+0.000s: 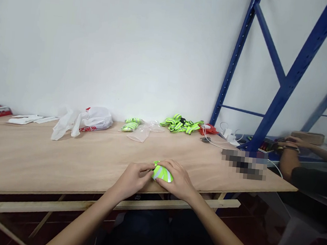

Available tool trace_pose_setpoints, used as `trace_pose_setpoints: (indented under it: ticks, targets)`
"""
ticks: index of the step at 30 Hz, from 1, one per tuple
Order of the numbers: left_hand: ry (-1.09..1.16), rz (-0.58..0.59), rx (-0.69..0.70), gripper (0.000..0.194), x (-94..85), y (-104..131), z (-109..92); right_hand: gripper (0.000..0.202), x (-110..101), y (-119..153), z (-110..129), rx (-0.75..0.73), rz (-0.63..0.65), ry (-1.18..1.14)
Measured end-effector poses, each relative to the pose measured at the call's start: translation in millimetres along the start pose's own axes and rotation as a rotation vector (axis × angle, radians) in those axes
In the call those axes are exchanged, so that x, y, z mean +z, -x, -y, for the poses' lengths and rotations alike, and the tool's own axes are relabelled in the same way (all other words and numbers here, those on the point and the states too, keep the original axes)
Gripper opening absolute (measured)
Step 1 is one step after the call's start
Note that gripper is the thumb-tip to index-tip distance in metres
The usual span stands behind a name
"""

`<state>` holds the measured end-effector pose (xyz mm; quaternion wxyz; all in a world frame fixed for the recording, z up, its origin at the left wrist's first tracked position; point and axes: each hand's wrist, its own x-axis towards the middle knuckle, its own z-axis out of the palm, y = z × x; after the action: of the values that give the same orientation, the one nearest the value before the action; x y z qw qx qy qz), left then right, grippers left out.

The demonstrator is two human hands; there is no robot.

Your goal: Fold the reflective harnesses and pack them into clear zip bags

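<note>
A compact bundle of reflective strap (162, 173), neon yellow-green with silver stripes, rests at the front edge of the table. My right hand (180, 180) wraps round its right side, fingers over the top and thumb along the near side. At the bundle's left end, my left hand (135, 178) pinches a small dark part that its fingers mostly cover. A short loop of the same neon material sticks up between both hands. Further back lie loose reflective straps (182, 124) in a tangled heap, and folded ones (131, 124) beside clear plastic bags (142, 131).
The plywood table (46, 161) stands against a white wall. A white plastic carrier bag (97, 118) and white flat pieces (26, 119) lie at the back left. Cables and a white adapter (229, 135) lie near the blue rack (282, 87). Another person's hands (293, 142) are at far right.
</note>
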<state>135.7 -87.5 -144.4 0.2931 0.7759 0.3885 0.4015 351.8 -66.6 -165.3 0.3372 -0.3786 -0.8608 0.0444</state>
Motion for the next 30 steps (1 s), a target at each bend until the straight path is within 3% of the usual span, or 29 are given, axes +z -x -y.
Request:
trace_pose_setpoints:
  ticks: [8,13,16,19,23,26,30]
  targets:
    - [0.27,0.086,-0.096,0.043,8.4,5,4,0.069,-3,3,-6,-0.061,0.141,0.161]
    - [0.322,0.166,-0.095,0.043,2.3,6,3,0.051,-4,2,-7,-0.046,0.1,0.147]
    - [0.27,0.212,-0.087,0.039,-10.2,-2,7,0.051,-4,2,-6,-0.018,0.08,0.122]
    - [0.057,0.191,-0.058,0.037,-33.0,-26,20,0.052,-4,1,-7,0.014,0.079,0.09]
    - [-0.726,0.12,-0.005,0.037,-68.3,-80,57,0.049,-6,0,-6,0.034,0.076,0.05]
    - [-0.889,0.088,-0.081,0.04,-86.1,-113,90,0.048,-7,1,-6,0.038,0.062,0.046]
    - [-0.968,0.111,-0.145,0.034,-93.9,-129,123,0.049,-7,2,-6,0.037,0.055,0.043]
